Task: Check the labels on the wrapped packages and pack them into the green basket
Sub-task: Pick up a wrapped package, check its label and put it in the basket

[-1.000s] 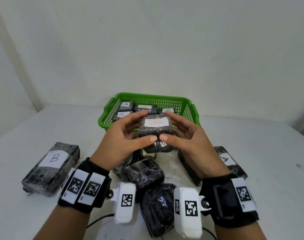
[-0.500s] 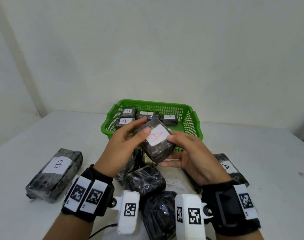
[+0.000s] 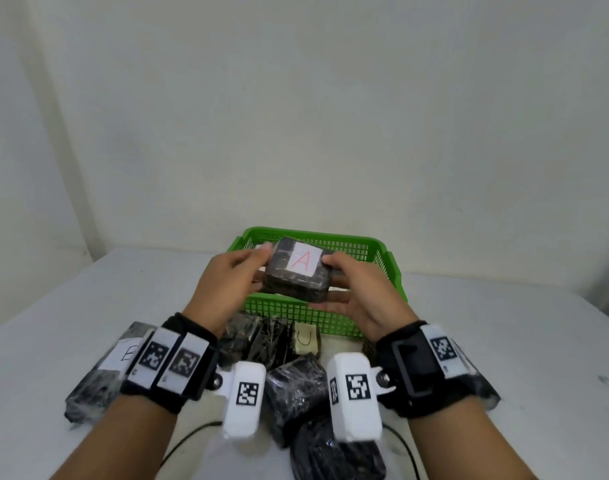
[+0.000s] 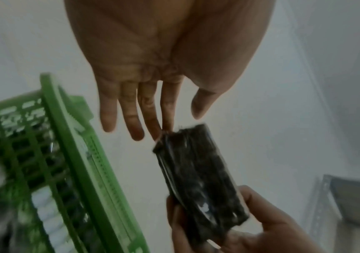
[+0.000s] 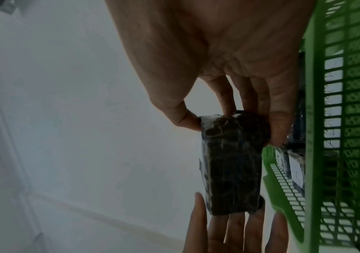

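Note:
A black wrapped package (image 3: 298, 271) with a white label bearing a red A hangs just over the near part of the green basket (image 3: 296, 313), label up. My right hand (image 3: 334, 275) pinches its right end between thumb and fingers, which the right wrist view confirms on the package (image 5: 233, 162). My left hand (image 3: 258, 268) is at its left end. In the left wrist view the left hand (image 4: 168, 123) has straight fingers, and only a fingertip touches the package (image 4: 200, 171). The basket rim (image 4: 77, 154) runs beside the hands.
On the white table before the basket lie several black wrapped packages (image 3: 296, 386), one with a pale label (image 3: 306, 339). A long package labelled B (image 3: 98, 375) lies left, half behind my left wrist. Another package (image 3: 483, 386) lies right. Labelled packages (image 5: 296, 167) sit inside the basket.
The A package has gone forward from in front of the basket to above it. My left hand's hold has loosened to straight fingers touching its end; the right hand still grips it.

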